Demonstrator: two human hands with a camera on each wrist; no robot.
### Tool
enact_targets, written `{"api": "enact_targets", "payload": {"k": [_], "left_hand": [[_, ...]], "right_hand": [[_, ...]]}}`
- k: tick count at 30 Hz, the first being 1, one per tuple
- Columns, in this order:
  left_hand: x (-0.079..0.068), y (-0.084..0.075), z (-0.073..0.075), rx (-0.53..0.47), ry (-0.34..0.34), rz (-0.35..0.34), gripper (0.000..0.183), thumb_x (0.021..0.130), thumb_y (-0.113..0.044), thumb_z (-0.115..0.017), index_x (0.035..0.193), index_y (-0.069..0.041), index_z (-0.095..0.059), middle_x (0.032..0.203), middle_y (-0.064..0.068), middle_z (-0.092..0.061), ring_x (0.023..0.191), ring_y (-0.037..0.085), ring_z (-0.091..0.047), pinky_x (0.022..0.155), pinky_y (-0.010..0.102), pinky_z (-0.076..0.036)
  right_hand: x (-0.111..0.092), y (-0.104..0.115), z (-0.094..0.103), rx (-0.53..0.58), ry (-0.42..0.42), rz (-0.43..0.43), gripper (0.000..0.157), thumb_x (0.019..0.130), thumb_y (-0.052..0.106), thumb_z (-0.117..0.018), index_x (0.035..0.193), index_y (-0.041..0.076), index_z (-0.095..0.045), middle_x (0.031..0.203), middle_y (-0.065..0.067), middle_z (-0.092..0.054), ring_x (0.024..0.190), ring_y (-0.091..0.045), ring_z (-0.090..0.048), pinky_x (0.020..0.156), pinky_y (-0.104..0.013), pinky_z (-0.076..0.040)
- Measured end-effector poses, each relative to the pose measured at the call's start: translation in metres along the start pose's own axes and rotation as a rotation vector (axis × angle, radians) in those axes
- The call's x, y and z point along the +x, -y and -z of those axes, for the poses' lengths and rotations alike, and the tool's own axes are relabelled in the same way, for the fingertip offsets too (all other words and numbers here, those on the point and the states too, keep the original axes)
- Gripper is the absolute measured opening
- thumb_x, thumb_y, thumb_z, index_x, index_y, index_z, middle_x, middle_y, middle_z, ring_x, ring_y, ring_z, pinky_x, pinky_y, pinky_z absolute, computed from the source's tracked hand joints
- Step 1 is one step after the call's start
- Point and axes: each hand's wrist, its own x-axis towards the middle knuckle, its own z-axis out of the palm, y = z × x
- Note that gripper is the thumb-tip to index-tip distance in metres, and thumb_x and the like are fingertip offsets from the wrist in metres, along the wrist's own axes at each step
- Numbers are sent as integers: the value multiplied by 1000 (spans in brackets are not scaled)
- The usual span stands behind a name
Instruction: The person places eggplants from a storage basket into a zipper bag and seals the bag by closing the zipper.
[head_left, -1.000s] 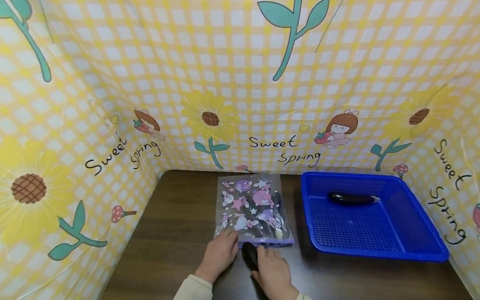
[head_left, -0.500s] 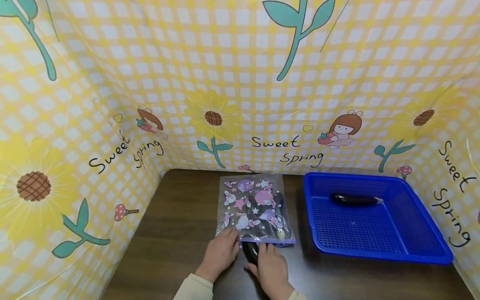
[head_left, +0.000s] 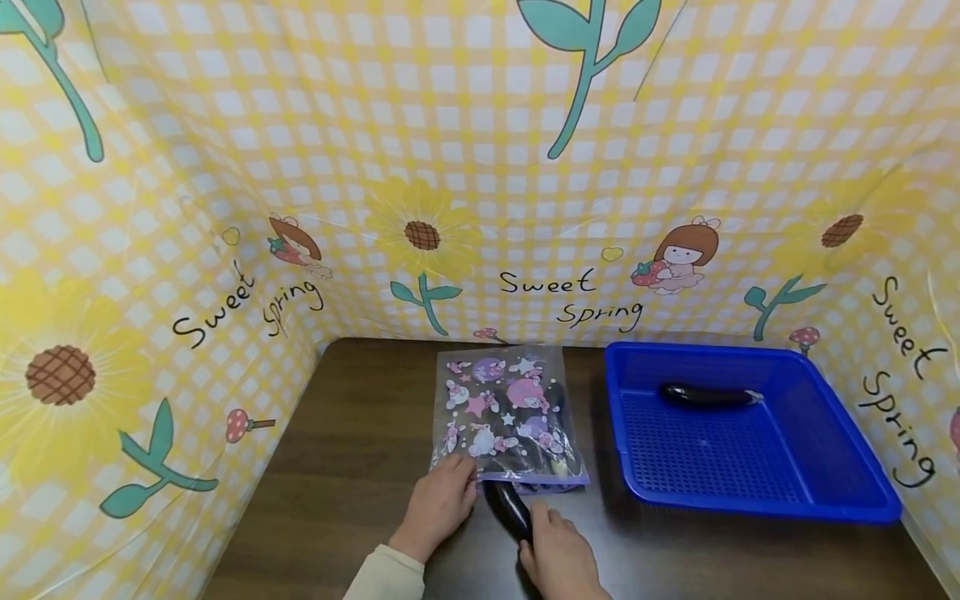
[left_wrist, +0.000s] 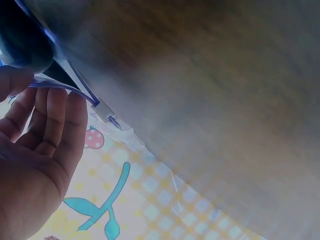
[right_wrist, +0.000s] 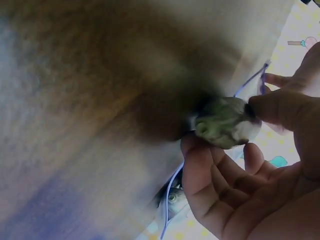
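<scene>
A clear zip bag (head_left: 474,407) with pink and purple cartoon prints lies flat on the table, its purple-edged mouth toward me. Dark eggplants show through it; one pale stem end (right_wrist: 176,198) appears at the opening in the right wrist view. My left hand (head_left: 441,498) pinches the lip at the mouth's left corner, fingers under the purple edge (left_wrist: 55,85). An eggplant (head_left: 507,507) points into the mouth, its tip just inside the opening. My right hand (head_left: 561,552) grips it near the green stem end (right_wrist: 220,125), thumb on one side and fingers on the other.
To the right stands a blue plastic basket (head_left: 757,510) with one eggplant (head_left: 708,395) lying near its back wall. A yellow checked cloth (head_left: 480,208) printed with sunflowers hangs behind and on both sides of the dark wooden table (head_left: 330,467).
My right hand has slid back along the eggplant toward its stem end, uncovering more of the dark body. The left hand stays at the bag's corner.
</scene>
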Motion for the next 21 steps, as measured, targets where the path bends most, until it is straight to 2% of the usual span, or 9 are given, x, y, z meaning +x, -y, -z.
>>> {"api": "enact_targets", "payload": {"k": [5, 10, 17, 21], "left_hand": [[0, 0, 3, 1, -17, -10, 16, 76, -12, -67, 76, -18, -52, 75, -7, -47, 66, 14, -49, 50, 32, -43], [-1, -2, 4, -1, 8, -1, 17, 77, -13, -68, 77, -17, -53, 76, -6, -46, 67, 13, -48, 51, 31, -43], [-2, -2, 6, 2, 13, -13, 16, 77, -13, -68, 79, -16, -53, 78, -5, -49, 67, 15, -49, 52, 33, -44], [-2, -3, 6, 6, 27, -5, 16, 77, -14, -69, 79, -17, -53, 77, -5, -48, 66, 14, -49, 51, 32, -43]], "right_hand": [[7, 2, -2, -8, -78, 41, 41, 76, 23, -74, 103, 7, -47, 74, -7, -54, 56, -25, -54, 44, -37, -39], [16, 3, -7, -33, -165, 69, 41, 75, 24, -77, 98, 6, -47, 71, -7, -55, 51, -25, -54, 41, -37, -38], [30, 10, -16, -102, -190, 31, 33, 77, 32, -75, 77, 6, -55, 62, -8, -55, 50, -28, -56, 41, -40, -40], [40, 15, -20, -161, -198, 17, 33, 79, 34, -73, 65, 8, -59, 58, -7, -54, 49, -28, -55, 41, -41, -40]]}}
